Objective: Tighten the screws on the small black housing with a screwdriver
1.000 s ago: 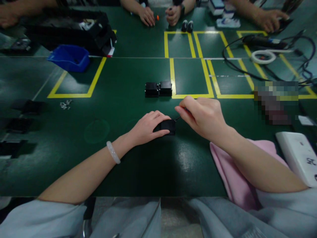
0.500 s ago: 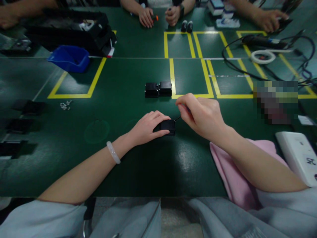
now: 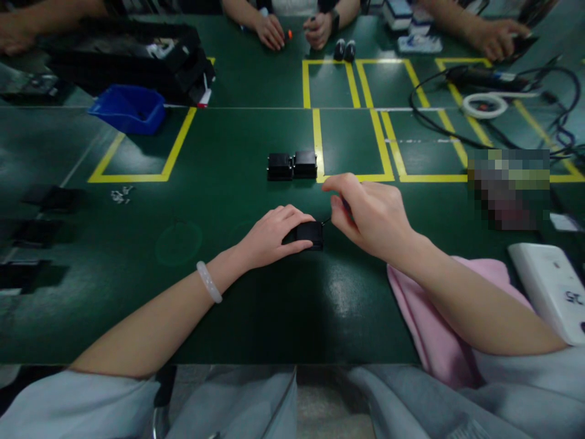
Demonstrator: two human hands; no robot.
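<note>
My left hand (image 3: 278,235) is closed around a small black box (image 3: 311,235), pressing it to the green table with fingers behind and thumb in front. Its left part is hidden under the hand. My right hand (image 3: 372,210) holds a screwdriver (image 3: 326,221). Only the thin dark shaft shows clearly, its tip at the box's right end; the handle is mostly hidden in my fingers. The index finger is bent and raised off the thumb. Beyond my hands, two similar black boxes (image 3: 280,166) stand side by side.
A pile of small screws (image 3: 121,195) lies to the left, near a blue bin (image 3: 130,110) and a large black case (image 3: 123,58). Right are a pink cloth (image 3: 411,292), a white power strip (image 3: 548,286) and black cables (image 3: 489,76). Co-workers' hands (image 3: 317,30) rest across the table.
The fingers of my right hand have shifted a little on the screwdriver, the index finger parting from the thumb. My left hand and the box stay put.
</note>
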